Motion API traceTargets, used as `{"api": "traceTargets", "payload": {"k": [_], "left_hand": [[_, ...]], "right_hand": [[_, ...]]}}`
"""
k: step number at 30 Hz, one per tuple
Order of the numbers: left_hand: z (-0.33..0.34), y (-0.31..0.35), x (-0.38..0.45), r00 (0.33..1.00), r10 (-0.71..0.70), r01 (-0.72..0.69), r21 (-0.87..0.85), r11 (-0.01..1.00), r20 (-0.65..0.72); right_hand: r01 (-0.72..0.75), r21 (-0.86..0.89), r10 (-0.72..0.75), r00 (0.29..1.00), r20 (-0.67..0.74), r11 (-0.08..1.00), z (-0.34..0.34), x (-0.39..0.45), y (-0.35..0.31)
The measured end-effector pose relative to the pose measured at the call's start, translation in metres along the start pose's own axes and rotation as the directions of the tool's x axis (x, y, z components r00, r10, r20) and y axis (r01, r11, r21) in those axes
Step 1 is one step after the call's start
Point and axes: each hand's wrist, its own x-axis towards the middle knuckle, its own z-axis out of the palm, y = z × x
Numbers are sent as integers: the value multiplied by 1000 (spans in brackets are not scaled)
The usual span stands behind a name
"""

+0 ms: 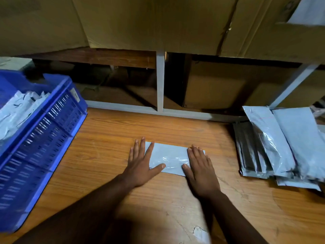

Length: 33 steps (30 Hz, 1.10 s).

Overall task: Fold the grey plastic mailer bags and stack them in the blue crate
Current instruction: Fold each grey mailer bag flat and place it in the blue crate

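A folded grey mailer bag (pixel 171 158) lies flat on the wooden table (pixel 109 138) in front of me. My left hand (pixel 142 164) presses its left end with straight, spread fingers. My right hand (pixel 200 168) lies flat on its right end, fingers straight. A blue crate (pixel 52 120) stands at the left, holding several folded grey bags (pixel 19 110). A pile of unfolded grey mailer bags (pixel 281 145) sits at the right of the table.
Behind the table runs a white shelf frame (pixel 160 81) with cardboard boxes (pixel 158 22) above and below. The table surface is chipped (pixel 200 233) near the front edge.
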Motion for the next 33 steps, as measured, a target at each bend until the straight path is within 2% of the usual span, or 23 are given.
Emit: {"api": "traceTargets", "payload": {"k": [3, 6, 8, 12, 15, 20, 24, 26, 29, 31, 33], "left_hand": [[-17, 3, 9, 995, -102, 103, -257, 961, 15], [-33, 6, 12, 990, -139, 106, -513, 852, -27], [-40, 4, 10, 992, -108, 57, -562, 825, -58], [-62, -10, -3, 995, 12, -68, -551, 831, -104], [-87, -30, -15, 989, 53, -118, -519, 846, -137], [-145, -77, -29, 980, 105, -176, -493, 852, -169], [-193, -111, -37, 943, 179, -300, -488, 820, -280], [-220, -130, -40, 907, 238, -381, -431, 818, -348], [-274, -182, -46, 770, 370, -528, -194, 827, -520], [-299, -224, -48, 731, 286, -509, -215, 834, -620], [-311, -276, -45, 761, 156, -423, -299, 856, -629]], "right_hand": [[-73, 151, 76, 997, -10, 986, -13, 8, -9], [-33, 92, 33, 999, 0, 995, -23, 21, -20], [-25, 100, 22, 999, 33, 995, -29, 29, -31], [-18, 185, -9, 989, 145, 983, -37, 47, -58], [-9, 319, -61, 976, 211, 948, -43, 57, -84], [-101, 596, -40, 975, 219, 797, -45, 70, -145], [-121, 657, -6, 982, 187, 744, -50, 78, -203], [-156, 691, 66, 986, 155, 706, -52, 82, -232], [-206, 780, 242, 968, 71, 591, -50, 91, -282], [-218, 857, 331, 942, 60, 466, -50, 97, -313], [-204, 884, 370, 928, 38, 421, -47, 106, -350]]}}
